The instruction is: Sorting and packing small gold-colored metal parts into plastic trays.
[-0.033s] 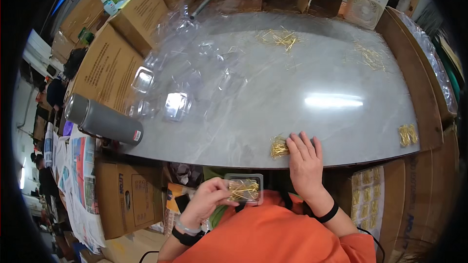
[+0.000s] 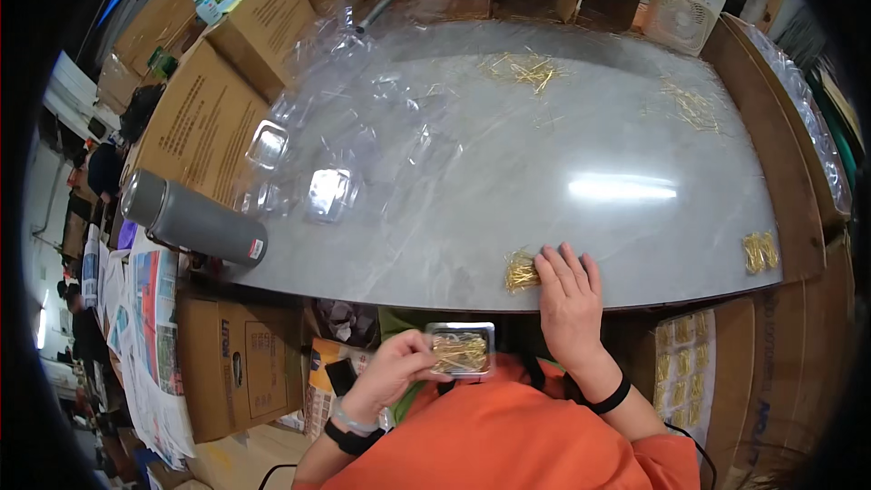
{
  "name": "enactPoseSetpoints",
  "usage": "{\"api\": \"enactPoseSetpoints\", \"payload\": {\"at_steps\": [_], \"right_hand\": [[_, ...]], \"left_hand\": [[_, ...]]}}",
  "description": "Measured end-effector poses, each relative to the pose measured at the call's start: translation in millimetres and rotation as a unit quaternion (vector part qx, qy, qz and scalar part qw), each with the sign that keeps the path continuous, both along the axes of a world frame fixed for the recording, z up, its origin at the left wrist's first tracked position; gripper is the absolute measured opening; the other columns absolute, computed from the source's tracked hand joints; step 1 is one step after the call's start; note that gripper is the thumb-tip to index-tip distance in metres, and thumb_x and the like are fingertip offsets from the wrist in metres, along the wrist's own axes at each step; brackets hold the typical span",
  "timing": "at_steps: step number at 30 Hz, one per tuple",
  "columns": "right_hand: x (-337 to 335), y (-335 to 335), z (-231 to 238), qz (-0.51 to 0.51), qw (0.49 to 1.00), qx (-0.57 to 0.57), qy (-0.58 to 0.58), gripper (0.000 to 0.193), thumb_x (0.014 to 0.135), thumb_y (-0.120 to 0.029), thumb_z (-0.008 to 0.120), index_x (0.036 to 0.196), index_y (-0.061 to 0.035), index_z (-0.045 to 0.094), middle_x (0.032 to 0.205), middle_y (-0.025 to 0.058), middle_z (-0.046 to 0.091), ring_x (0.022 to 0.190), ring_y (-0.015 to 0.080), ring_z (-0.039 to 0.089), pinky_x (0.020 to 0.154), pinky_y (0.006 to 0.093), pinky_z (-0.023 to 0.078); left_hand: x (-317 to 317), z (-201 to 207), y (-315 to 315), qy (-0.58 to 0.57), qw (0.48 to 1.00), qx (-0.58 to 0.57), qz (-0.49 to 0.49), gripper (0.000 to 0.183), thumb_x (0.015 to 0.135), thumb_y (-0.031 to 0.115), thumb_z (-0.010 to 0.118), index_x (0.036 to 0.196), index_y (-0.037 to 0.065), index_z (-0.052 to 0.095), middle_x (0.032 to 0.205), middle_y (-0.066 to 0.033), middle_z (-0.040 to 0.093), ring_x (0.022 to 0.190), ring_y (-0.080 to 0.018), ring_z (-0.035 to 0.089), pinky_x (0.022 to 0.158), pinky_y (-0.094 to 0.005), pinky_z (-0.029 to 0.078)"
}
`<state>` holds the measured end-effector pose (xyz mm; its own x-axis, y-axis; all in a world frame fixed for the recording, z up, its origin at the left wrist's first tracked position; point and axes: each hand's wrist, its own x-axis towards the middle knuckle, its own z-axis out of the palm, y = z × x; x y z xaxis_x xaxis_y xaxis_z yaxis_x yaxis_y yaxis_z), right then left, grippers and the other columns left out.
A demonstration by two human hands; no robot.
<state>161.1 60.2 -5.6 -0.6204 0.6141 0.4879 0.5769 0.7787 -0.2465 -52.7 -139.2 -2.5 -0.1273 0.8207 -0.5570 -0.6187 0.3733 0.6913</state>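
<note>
Slightly to the right, the small clear plastic tray [image 2: 491,345] has shifted since the earlier frame, together with the left hand [image 2: 392,369]; this hand pinches the tray's left end, thumb and fingers nearly together; the tray, filled with gold wire pins [image 2: 461,353], is before the orange shirt [image 2: 508,426], off the table's front edge; the right hand [image 2: 573,308] lies palm down on the grey table [image 2: 435,236], its fingers almost straight, a little apart, beside 1 gold pin bundle [image 2: 521,272]; whether its thumb presses the bundle, I cannot tell; 2 loose gold pin piles [image 2: 526,71] lie farther back.
</note>
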Motion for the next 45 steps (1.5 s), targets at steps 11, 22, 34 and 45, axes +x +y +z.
{"api": "enactPoseSetpoints", "payload": {"at_steps": [11,22,34,45], "right_hand": [[7.9,-39.6,5.0,0.099,0.995,-0.025,-0.009,0.043,0.086,-0.003,0.062,0.129,0.001,0.063,0.135,0.0171,0.063,0.13,0.0361,0.057,0.113,0.0521,0.043],[27.5,-74.9,-1.8,0.222,0.964,-0.137,0.046,0.04,0.086,0.002,0.063,0.126,0.0012,0.064,0.135,0.0177,0.062,0.134,0.0404,0.055,0.113,0.0509,0.046],[-18.1,26.5,18.0,0.076,0.974,-0.122,0.173,0.025,0.096,-0.003,0.063,0.121,-0.0026,0.067,0.127,0.0156,0.069,0.127,0.0425,0.059,0.106,0.0476,0.05],[-17.3,34.1,23.1,0.075,0.99,-0.071,0.099,0.027,0.092,0.0,0.066,0.118,-0.0019,0.068,0.128,0.0173,0.067,0.124,0.041,0.061,0.106,0.0496,0.05]], "left_hand": [[33.4,-29.0,30.0,-0.096,0.987,0.121,-0.034,0.011,0.105,0.001,0.056,0.097,0.005,0.05,0.118,-0.007,0.059,0.113,-0.0176,0.064,0.106,-0.0493,0.056],[46.0,-24.7,5.3,-0.106,0.984,0.135,-0.037,0.007,0.106,0.002,0.053,0.101,0.004,0.049,0.124,-0.0105,0.06,0.118,-0.0218,0.064,0.106,-0.0462,0.057],[33.5,7.5,140.7,0.062,0.98,0.19,-0.005,0.012,0.108,0.009,0.053,0.102,0.0,0.049,0.106,-0.0073,0.059,0.099,-0.0188,0.069,0.097,-0.0371,0.062],[30.3,17.8,151.0,0.742,0.595,0.265,-0.159,0.066,0.1,0.031,0.063,0.151,-0.004,0.04,0.158,-0.0244,0.037,0.15,-0.0425,0.031,0.122,-0.0544,0.026]]}}
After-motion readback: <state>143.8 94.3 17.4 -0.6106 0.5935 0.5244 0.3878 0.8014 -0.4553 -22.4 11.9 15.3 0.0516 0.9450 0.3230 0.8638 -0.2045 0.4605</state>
